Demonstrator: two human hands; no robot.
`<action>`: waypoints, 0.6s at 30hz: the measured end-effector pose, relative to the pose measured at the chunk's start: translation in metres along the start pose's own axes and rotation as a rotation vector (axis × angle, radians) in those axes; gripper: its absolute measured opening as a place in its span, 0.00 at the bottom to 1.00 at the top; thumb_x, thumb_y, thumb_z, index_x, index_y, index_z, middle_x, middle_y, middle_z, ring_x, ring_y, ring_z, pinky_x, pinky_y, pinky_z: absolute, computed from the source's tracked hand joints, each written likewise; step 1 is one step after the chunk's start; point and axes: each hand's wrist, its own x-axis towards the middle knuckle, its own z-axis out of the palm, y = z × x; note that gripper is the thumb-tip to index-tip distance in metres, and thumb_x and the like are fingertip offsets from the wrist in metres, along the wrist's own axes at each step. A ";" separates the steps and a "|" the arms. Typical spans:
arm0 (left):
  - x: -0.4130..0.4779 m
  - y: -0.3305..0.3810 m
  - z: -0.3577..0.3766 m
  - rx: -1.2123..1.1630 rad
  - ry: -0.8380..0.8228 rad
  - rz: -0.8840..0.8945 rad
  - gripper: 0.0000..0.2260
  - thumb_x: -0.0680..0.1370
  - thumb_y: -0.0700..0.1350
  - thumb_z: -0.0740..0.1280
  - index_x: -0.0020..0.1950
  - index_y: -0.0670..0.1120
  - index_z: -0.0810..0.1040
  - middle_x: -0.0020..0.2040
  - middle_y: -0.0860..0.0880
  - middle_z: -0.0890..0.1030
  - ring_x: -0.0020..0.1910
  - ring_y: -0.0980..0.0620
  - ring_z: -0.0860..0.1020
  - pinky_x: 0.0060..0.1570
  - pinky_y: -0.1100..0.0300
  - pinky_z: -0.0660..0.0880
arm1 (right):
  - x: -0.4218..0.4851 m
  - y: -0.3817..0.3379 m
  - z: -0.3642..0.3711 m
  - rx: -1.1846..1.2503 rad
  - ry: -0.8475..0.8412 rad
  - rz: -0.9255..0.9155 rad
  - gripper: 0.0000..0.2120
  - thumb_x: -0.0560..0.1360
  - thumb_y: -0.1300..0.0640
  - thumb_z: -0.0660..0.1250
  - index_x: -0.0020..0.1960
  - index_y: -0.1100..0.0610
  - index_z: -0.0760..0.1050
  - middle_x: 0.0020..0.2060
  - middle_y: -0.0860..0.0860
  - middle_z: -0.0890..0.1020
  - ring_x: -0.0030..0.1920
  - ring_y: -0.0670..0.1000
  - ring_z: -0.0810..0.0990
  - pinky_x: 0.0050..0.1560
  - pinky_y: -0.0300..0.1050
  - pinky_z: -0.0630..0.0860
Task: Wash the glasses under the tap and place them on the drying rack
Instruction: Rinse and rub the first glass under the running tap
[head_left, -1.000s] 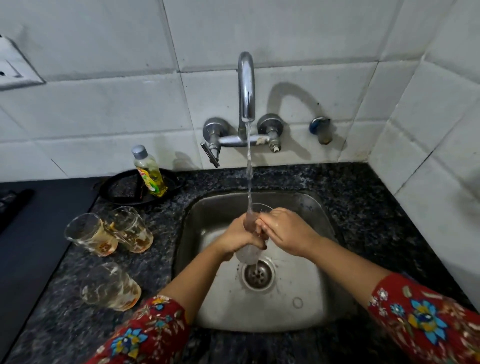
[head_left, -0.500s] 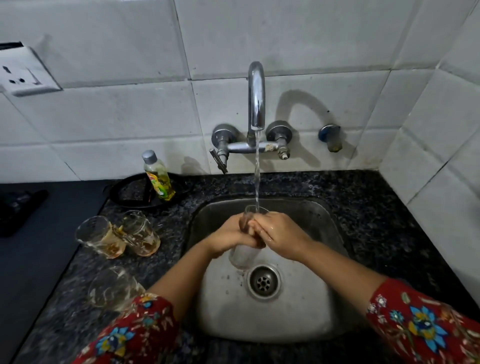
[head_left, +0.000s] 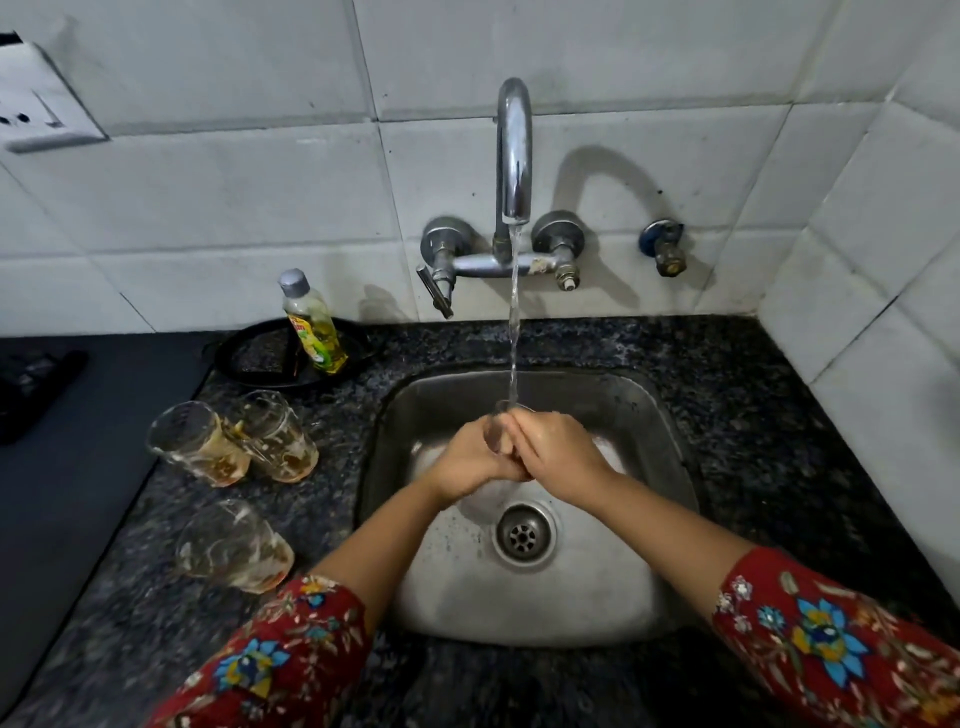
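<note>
A clear glass (head_left: 494, 427) is held upright over the steel sink (head_left: 649, 415), its rim under the stream from the running tap (head_left: 514, 156). My left hand (head_left: 470, 460) wraps the glass from the left. My right hand (head_left: 558, 449) closes on it from the right, and the two hands hide most of the glass. Three dirty glasses stand on the dark granite counter left of the sink: two side by side (head_left: 200, 444) (head_left: 278, 436) and one nearer me (head_left: 234, 545). Each has brownish residue at the bottom.
A yellow dish-soap bottle (head_left: 314, 325) stands in a black round tray (head_left: 249, 358) behind the glasses. The drain (head_left: 522, 535) sits in the sink's middle. A black stove surface (head_left: 62, 467) lies at the far left. White tiled walls close the back and right.
Both hands stay on the glass under the stream; the glass sits deeper between my palms, with less of its lower body showing. The camera view has shifted slightly.
</note>
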 end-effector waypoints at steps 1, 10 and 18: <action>0.001 0.000 0.009 0.150 0.136 -0.014 0.17 0.63 0.40 0.74 0.50 0.46 0.78 0.43 0.52 0.82 0.42 0.57 0.80 0.45 0.59 0.76 | 0.006 -0.002 0.004 -0.037 -0.031 0.114 0.16 0.81 0.51 0.53 0.45 0.56 0.76 0.41 0.56 0.83 0.42 0.59 0.81 0.43 0.51 0.75; -0.002 0.007 -0.017 -0.127 -0.231 0.065 0.14 0.66 0.28 0.72 0.48 0.41 0.78 0.43 0.46 0.82 0.44 0.52 0.81 0.48 0.60 0.77 | -0.006 0.003 -0.005 0.030 0.119 -0.176 0.20 0.79 0.50 0.51 0.40 0.60 0.75 0.32 0.55 0.80 0.32 0.56 0.77 0.35 0.41 0.66; 0.002 0.001 0.013 0.344 0.357 0.085 0.14 0.66 0.51 0.69 0.50 0.52 0.73 0.42 0.54 0.81 0.43 0.55 0.80 0.45 0.53 0.79 | 0.013 -0.018 0.003 -0.130 0.093 0.213 0.20 0.82 0.48 0.50 0.48 0.58 0.76 0.41 0.59 0.83 0.43 0.60 0.81 0.42 0.50 0.74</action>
